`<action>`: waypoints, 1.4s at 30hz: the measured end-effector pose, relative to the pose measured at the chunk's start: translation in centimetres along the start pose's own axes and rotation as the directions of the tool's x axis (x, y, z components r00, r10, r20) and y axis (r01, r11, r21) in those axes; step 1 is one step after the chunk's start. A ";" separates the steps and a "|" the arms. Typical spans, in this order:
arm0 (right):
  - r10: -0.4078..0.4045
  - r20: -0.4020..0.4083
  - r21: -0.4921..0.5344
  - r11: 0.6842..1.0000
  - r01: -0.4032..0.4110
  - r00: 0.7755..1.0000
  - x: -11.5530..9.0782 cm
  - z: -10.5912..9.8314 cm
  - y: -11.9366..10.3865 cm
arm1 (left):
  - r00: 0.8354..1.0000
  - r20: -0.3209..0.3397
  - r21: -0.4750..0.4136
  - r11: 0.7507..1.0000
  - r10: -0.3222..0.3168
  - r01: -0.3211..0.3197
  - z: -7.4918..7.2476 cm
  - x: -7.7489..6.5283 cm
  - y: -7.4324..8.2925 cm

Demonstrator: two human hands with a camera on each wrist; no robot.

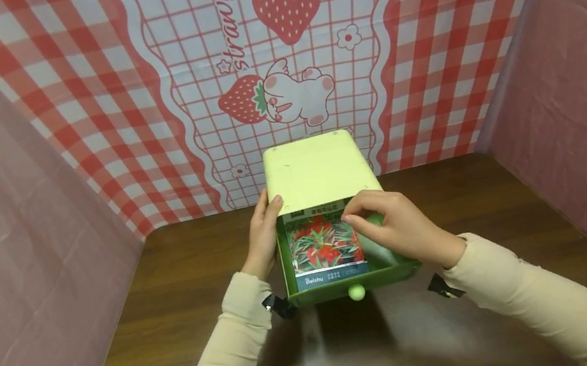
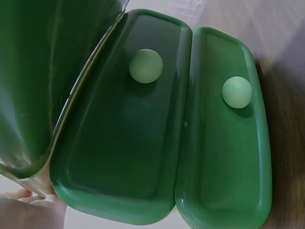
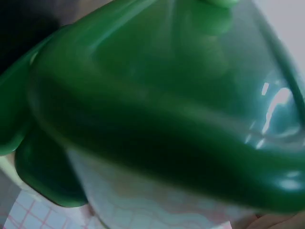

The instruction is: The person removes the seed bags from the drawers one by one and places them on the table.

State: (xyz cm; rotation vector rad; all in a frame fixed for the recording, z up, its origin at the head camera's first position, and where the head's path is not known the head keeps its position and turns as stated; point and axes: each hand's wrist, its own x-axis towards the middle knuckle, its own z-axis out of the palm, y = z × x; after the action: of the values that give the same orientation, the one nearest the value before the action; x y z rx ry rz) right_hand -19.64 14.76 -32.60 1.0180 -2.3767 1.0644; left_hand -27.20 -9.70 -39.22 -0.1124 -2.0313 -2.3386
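Note:
A pale yellow-green drawer cabinet (image 1: 320,169) stands before me with its green top drawer (image 1: 312,296) pulled out. Inside the drawer, on its left, lies a seed packet (image 1: 324,249) printed with red flowers. My left hand (image 1: 263,236) holds the cabinet's left side near the front, thumb at the upper edge. Over the drawer's right side, my right hand (image 1: 402,226) has curled fingers, and thumb and forefinger pinch at the packet's upper right corner. In the left wrist view, two lower drawers (image 2: 119,129) are closed. The drawer's outside (image 3: 157,71) fills most of the right wrist view.
A round light-green knob (image 1: 356,292) sticks out from the pulled-out drawer's front. The cabinet stands on a brown wooden table (image 1: 188,285). Behind it hangs a red-checked strawberry cloth (image 1: 288,9); pink cloth (image 1: 560,67) covers both sides.

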 end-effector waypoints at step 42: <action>0.270 0.441 -0.299 0.943 -0.144 0.856 1.1 2.8 2.4 | 1.000 0.001 0.013 1.000 0.006 -0.006 0.1 -0.3 -0.1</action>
State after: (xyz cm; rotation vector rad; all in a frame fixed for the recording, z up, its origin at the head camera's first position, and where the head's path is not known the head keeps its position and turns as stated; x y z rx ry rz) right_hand -22.20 13.23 -35.02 1.0343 -2.9872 0.5821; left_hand -26.94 -9.59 -39.30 -0.1190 -2.0429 -2.3220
